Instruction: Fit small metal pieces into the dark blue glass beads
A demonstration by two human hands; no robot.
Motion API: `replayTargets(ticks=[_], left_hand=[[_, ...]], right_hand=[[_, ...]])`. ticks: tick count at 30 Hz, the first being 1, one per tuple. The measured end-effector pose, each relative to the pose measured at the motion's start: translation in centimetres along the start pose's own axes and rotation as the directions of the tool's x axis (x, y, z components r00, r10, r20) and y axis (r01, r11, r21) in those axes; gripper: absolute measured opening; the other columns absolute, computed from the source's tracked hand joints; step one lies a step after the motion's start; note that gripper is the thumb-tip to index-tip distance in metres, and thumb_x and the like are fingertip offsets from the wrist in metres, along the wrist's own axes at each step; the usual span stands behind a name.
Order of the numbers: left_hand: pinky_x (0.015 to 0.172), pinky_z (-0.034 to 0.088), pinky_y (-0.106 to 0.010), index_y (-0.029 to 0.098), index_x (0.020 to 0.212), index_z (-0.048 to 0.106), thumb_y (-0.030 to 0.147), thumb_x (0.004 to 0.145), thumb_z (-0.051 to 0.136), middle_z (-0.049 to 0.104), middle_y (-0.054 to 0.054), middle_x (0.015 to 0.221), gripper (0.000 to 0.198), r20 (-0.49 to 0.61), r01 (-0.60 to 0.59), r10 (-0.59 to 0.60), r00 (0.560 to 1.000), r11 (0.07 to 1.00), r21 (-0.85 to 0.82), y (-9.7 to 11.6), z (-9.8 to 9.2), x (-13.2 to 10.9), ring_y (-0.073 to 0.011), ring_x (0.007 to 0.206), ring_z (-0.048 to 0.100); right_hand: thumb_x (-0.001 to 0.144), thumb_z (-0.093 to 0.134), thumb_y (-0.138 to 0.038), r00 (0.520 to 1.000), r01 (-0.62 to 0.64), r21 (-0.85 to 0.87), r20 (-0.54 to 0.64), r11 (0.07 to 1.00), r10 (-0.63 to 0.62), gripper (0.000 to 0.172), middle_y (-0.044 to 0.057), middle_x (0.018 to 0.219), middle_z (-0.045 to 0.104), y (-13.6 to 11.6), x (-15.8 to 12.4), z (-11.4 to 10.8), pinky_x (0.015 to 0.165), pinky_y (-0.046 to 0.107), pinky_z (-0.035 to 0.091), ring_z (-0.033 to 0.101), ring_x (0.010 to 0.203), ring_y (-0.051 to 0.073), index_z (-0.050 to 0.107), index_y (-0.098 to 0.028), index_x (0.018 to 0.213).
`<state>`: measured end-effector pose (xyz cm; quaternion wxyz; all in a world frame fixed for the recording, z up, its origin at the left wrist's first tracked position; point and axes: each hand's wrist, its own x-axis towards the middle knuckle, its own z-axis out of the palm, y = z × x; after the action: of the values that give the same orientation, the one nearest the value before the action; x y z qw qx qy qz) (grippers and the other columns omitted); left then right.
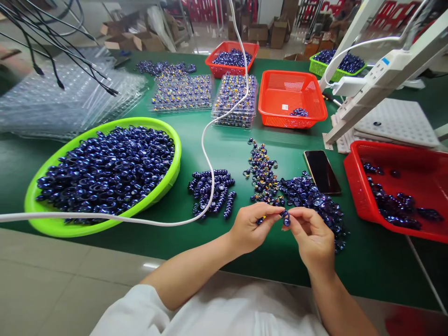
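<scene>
Both hands meet at the table's near edge, pinching a small glossy dark-blue ring-shaped piece (286, 218) between their fingertips. My left hand (252, 228) is closed on its left side, and another blue and yellow bit shows by those fingers. From the right, my right hand (315, 238) grips the same piece with thumb and forefinger. Just beyond lies a pile of blue pieces with gold-coloured bits (261, 170). A heap of plain blue pieces (315, 196) spreads behind and beside my right hand. Stacked rows of blue pieces (212, 191) rest left of my hands.
A green basket (175, 163) heaped with blue pieces stands left. A white cable (205, 140) crosses the table. Behind are filled clear trays (182, 93) and an orange basket (292, 91). A phone (322, 171) and a red basket (360, 186) lie right, near a white post (367, 88).
</scene>
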<state>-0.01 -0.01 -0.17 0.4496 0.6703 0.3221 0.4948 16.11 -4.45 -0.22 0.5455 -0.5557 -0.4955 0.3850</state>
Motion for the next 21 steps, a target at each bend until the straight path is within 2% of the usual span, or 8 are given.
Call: replayTargets(ticks=[5,14,21], left_hand=[[0.07,0.055,-0.026,0.015,0.102,0.074,0.014,0.09,0.06,0.076,-0.01,0.087,0.019,0.008,-0.026,0.026,1.0,1.0,0.004,-0.26,-0.12,0.1,-0.0155,0.077,0.07],[0.072,0.057,-0.028,0.017,0.106,0.072,0.015,0.088,0.065,0.077,-0.009,0.088,0.02,0.012,-0.135,0.135,0.991,0.989,0.052,-0.21,-0.04,0.22,-0.0159,0.077,0.07],[0.071,0.056,-0.028,0.017,0.102,0.071,0.015,0.087,0.066,0.076,-0.007,0.083,0.016,0.027,-0.154,0.152,0.988,0.985,0.077,-0.09,0.01,0.31,-0.0152,0.075,0.069]], right_hand=[[0.087,0.07,-0.027,0.99,-0.128,0.145,0.084,0.981,0.117,0.01,-0.002,0.075,0.067,0.79,0.46,-0.56,0.057,0.021,0.053,0.065,0.061,0.01,0.068,-0.022,0.095],[0.088,0.069,-0.03,0.99,-0.133,0.051,0.045,0.99,0.131,0.009,-0.002,0.076,0.066,0.03,0.15,-0.36,0.06,0.02,0.055,0.066,0.064,0.01,0.066,-0.023,0.093],[0.089,0.068,-0.03,0.968,-0.217,0.216,0.171,0.952,0.182,0.012,-0.002,0.082,0.065,0.46,0.52,-0.49,0.058,0.021,0.055,0.064,0.061,0.009,0.066,-0.025,0.1]])
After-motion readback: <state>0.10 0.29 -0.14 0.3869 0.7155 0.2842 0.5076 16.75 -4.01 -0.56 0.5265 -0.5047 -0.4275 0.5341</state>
